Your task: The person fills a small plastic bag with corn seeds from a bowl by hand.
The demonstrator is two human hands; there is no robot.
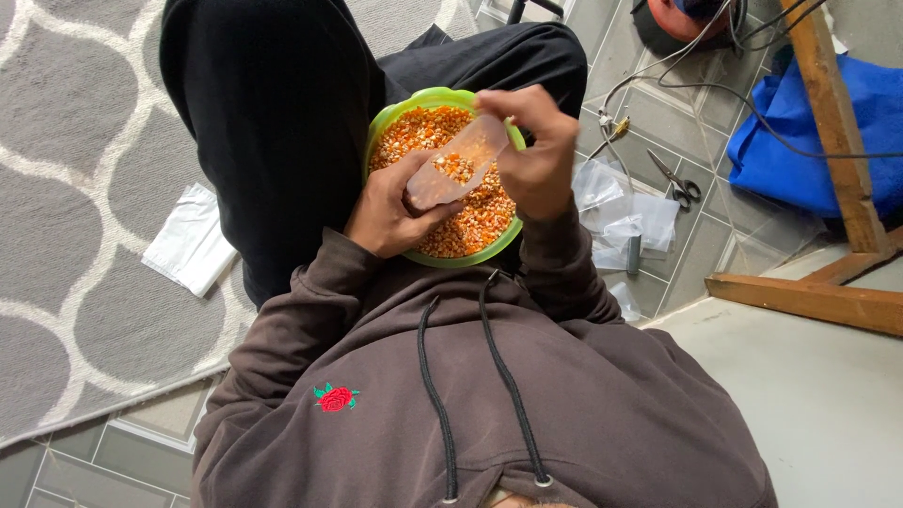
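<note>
A green bowl [425, 98] full of orange and yellow corn kernels [421, 130] rests on my lap. Over it I hold a small clear plastic bag [458, 166] with some kernels inside. My left hand [388, 213] grips the bag's lower end. My right hand [534, 150] pinches its upper, open end. Both brown hoodie sleeves run down toward the camera.
A grey patterned rug [75, 188] lies to the left with a white packet [191, 241] on it. On the tiled floor to the right are clear plastic bags [628, 214], scissors [679, 182], cables, a blue bag [809, 141] and a wooden frame [837, 122].
</note>
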